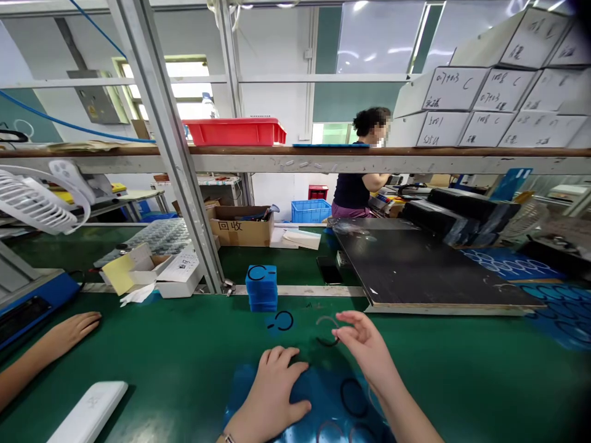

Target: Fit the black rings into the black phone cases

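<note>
My left hand (276, 394) lies flat, fingers spread, on a blue sheet (318, 384) that carries black rings (353, 397), at the near edge of the green bench. Just to its right, my right hand (367, 347) is raised a little above the sheet. Its fingertips pinch a thin dark ring (327, 329). Another black open ring (282, 320) lies on the green surface beyond my left hand. Behind it stands a small stack of blue sheets (261, 287) with a ring on top.
Another person's hand (69, 332) rests on the bench at far left, near a white device (90, 412). A black board (415, 264) lies at right, a phone (329, 269) beside it. A metal post (184, 184), cardboard boxes and a person working stand beyond.
</note>
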Demonstrator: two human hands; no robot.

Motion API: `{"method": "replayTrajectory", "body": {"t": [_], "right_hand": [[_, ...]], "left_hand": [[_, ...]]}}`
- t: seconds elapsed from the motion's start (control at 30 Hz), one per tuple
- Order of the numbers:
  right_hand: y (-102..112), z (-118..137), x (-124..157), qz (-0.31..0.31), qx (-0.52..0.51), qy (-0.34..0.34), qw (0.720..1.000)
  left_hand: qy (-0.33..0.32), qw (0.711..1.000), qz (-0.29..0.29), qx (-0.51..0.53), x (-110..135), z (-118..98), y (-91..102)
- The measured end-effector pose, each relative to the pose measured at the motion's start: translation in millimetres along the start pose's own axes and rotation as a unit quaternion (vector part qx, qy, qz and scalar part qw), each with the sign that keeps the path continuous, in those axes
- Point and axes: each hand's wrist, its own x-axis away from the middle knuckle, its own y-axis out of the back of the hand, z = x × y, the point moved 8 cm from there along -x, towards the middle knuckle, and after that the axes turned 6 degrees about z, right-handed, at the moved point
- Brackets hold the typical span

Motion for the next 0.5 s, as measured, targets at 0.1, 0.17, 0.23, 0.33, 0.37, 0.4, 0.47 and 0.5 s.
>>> {"method": "replayTrajectory", "body": {"t": [0.1, 0.17, 0.23, 0.33, 0.37, 0.4, 0.47, 0.5], "right_hand": [[10.6, 1.5, 1.4, -0.011, -0.021, -0.011, 1.0], [17.5, 0.7, 6.0, -0.012, -0.042, -0.021, 0.999], [23.1, -3.7, 12.5, -0.005, -0.066, -0.031, 0.997], [27.2, -19.2, 21.6, 0.013, -0.098, -0.06, 0.993], [27.3, -26.0, 23.6, 0.02, -0.106, -0.073, 0.991], [27.1, -32.8, 24.7, 0.024, -0.114, -0.086, 0.99], [26.3, -44.0, 24.2, 0.024, -0.127, -0.104, 0.986], [26.1, -48.1, 22.7, 0.02, -0.133, -0.109, 0.985]], "left_hand": [[0.02, 1.0, -0.002, -0.025, 0.8, 1.5, -0.3], [0.031, 0.999, -0.009, -0.035, 1.1, 3.0, -0.4], [0.034, 0.999, -0.008, -0.039, 1.1, 3.8, -1.7], [0.032, 0.999, -0.005, -0.039, 1.0, 4.2, -4.0], [0.032, 0.999, -0.005, -0.039, 1.0, 4.4, -4.6], [0.032, 0.999, -0.004, -0.038, 0.8, 4.6, -5.3], [0.03, 0.999, -0.002, -0.037, 0.0, 5.1, -6.9], [0.029, 0.999, 0.0, -0.036, -0.7, 5.6, -7.7]]}}
